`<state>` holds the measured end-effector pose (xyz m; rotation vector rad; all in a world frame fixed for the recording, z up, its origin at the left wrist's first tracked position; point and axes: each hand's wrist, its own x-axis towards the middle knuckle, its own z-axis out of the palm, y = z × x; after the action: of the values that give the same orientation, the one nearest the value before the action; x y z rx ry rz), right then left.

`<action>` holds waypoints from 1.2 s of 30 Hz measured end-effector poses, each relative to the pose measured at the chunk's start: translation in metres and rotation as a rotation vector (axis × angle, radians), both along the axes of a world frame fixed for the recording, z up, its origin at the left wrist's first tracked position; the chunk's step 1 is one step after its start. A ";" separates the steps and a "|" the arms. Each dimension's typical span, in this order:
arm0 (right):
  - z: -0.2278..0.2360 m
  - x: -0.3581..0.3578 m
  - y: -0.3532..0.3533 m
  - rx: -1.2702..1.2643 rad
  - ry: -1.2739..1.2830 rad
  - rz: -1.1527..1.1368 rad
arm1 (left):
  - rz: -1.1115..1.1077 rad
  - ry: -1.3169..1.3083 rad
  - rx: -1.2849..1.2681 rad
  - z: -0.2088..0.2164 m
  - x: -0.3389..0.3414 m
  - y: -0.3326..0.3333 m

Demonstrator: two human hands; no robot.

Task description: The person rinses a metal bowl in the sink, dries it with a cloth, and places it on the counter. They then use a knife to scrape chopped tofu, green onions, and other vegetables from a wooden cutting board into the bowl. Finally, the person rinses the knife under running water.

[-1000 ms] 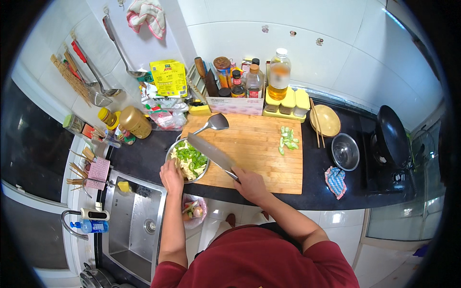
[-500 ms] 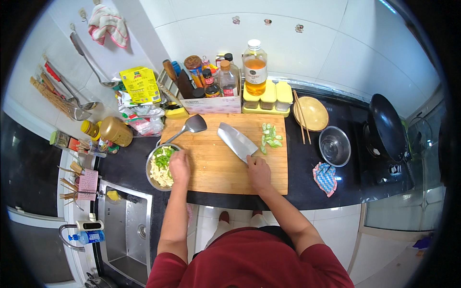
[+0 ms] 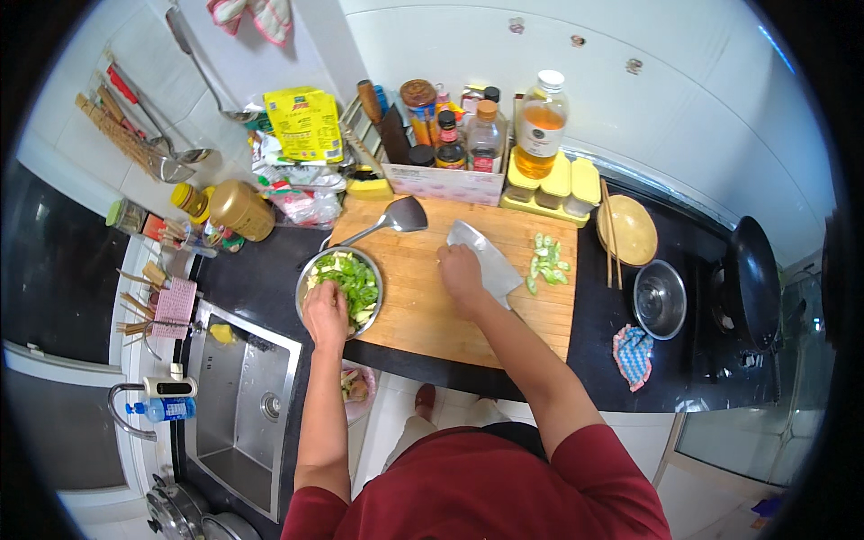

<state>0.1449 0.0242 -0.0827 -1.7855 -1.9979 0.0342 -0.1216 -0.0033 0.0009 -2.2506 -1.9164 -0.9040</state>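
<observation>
My left hand (image 3: 325,310) is in a round metal bowl (image 3: 382,290) of sliced green peppers (image 3: 358,282) and pale pieces. Its fingers are curled down, their tips hidden among the vegetables. Over the wooden cutting board (image 3: 414,315), my right hand (image 3: 461,277) is closed beside the blade of a cleaver (image 3: 493,263). The cleaver lies on the board, its handle hidden behind my right forearm. Whatever the right fingertips pinch is too small to make out. Diagonally cut green slices (image 3: 545,263) lie at the board's right side. A spatula (image 3: 403,216) rests across the board's far left, behind the bowl.
Bottles (image 3: 486,139) and a yellow-lidded spice box (image 3: 553,189) line the back. To the right are a yellow bowl (image 3: 630,229) with chopsticks, a steel bowl (image 3: 660,301), a cloth (image 3: 633,355) and a black wok (image 3: 754,283). A sink (image 3: 243,396) is at left.
My right hand has let go of the cleaver's handle and moved left over the blade. My left hand has gone further into the bowl, where more green now covers the pale pieces. The view has shifted.
</observation>
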 end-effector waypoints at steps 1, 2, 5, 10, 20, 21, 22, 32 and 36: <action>-0.006 -0.005 0.010 -0.044 -0.025 -0.021 | 0.003 -0.011 -0.032 0.000 -0.006 -0.003; -0.010 -0.006 0.017 -0.086 -0.053 -0.043 | 0.005 -0.025 -0.064 0.001 -0.011 -0.007; -0.008 -0.013 0.024 -0.193 -0.070 -0.078 | 0.009 -0.042 -0.086 0.001 -0.027 -0.015; -0.009 -0.015 0.025 -0.246 -0.049 -0.074 | -0.078 -0.100 0.005 -0.005 -0.035 -0.012; 0.033 -0.102 -0.087 -0.562 0.297 0.462 | -0.121 -0.194 -0.085 0.011 -0.057 -0.002; 0.053 -0.131 -0.095 -0.778 0.196 0.407 | -0.126 -0.198 -0.100 0.008 -0.060 -0.003; 0.031 -0.154 -0.106 -0.664 0.242 0.468 | -0.141 -0.202 -0.112 0.006 -0.058 -0.001; 0.047 -0.162 -0.120 -0.357 0.297 0.435 | -0.228 -0.118 -0.296 0.007 -0.077 -0.013; 0.052 -0.061 -0.109 -0.015 0.030 -0.066 | -0.135 -0.168 0.057 0.000 -0.079 -0.020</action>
<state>0.0837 -0.0851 -0.0308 -1.8484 -1.9219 0.0548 -0.2009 -0.0234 0.0004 -2.3638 -1.7914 -1.1845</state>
